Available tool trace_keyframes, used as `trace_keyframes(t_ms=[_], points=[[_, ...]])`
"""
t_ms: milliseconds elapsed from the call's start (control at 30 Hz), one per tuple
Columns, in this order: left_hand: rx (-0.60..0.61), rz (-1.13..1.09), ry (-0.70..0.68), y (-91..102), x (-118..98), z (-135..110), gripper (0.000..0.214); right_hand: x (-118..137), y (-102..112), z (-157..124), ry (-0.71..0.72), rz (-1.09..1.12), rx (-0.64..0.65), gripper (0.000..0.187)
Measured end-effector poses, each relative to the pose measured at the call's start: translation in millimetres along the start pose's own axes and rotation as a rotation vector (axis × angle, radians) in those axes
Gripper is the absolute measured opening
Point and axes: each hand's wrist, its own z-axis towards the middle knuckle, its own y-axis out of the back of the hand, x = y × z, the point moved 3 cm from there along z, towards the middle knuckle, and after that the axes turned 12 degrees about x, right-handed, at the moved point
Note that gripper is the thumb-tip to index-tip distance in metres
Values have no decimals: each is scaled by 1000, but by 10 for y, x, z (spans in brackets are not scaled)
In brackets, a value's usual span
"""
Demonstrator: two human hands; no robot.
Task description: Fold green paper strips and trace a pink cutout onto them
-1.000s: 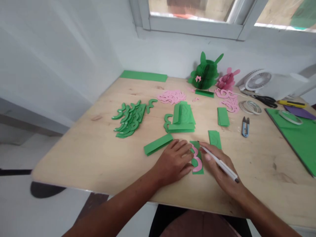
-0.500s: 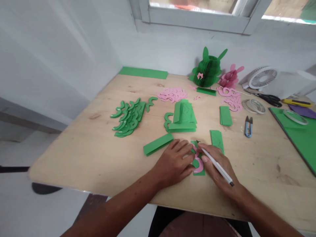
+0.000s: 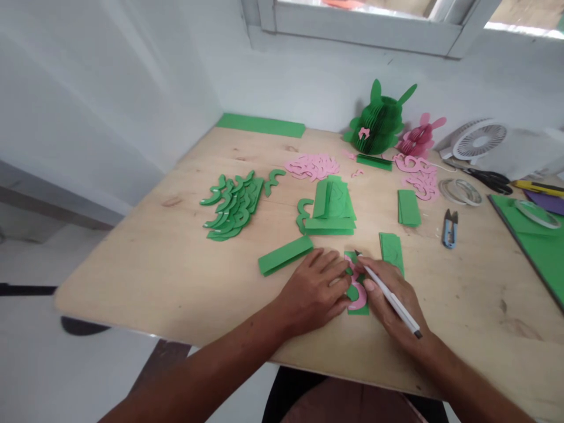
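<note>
My left hand (image 3: 315, 288) lies flat with fingers spread, pressing a pink curved template (image 3: 358, 298) onto a small folded green paper (image 3: 355, 310) near the table's front. My right hand (image 3: 390, 299) is closed on a white pen (image 3: 390, 296) whose tip touches the top edge of that green paper. A folded green strip (image 3: 285, 255) lies just left of my left hand. Another folded green paper (image 3: 392, 249) lies just beyond my right hand.
On the wooden table (image 3: 176, 264) lie green cut-outs (image 3: 231, 205), a green paper stack (image 3: 331, 208), pink cut-outs (image 3: 311, 166), a green honeycomb figure (image 3: 381, 120), a pink one (image 3: 418, 138), snips (image 3: 449, 229), tape rolls (image 3: 460, 191), scissors (image 3: 491, 178), a fan (image 3: 478, 141) and a green mat (image 3: 540, 244).
The view has tilted slightly down and left. Both hands stay on the green paper; the pen tip has shifted little along the template's top.
</note>
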Motion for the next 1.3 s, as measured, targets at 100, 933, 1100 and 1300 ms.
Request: trace_keyframes(t_ms=[100, 933, 1100, 1300], points=[[-6, -2, -3, 2, -1, 2, 24, 1, 2, -2, 3, 6, -17, 32], [-24, 0, -3, 2, -5, -1, 22, 16, 18, -5, -16, 1, -42, 32], [-27, -2, 2, 8, -8, 1, 22, 27, 22, 2, -10, 5, -47, 33], [-25, -9, -2, 3, -4, 1, 24, 44, 34, 10, 29, 2, -58, 31]])
